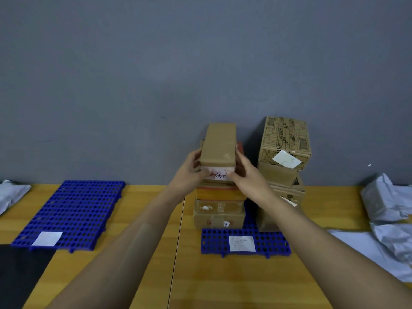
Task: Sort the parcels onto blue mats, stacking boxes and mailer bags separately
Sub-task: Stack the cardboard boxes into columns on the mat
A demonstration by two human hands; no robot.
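Observation:
A small brown taped box (219,144) with a white label on its near end sits at the top of a stack of boxes (219,210) on the right blue mat (214,240). My left hand (189,172) grips its left near corner and my right hand (244,172) grips its right near corner. A second, taller stack topped by a printed carton (285,139) stands on the same mat to the right. The left blue mat (73,210) holds only a white label. Grey mailer bags (388,201) lie at the far right.
A grey wall runs right behind the stacks. Another grey mailer bag (11,195) lies at the table's far left edge. A seam splits the wooden tabletop (178,253) down the middle. A dark floor patch (20,270) shows at lower left.

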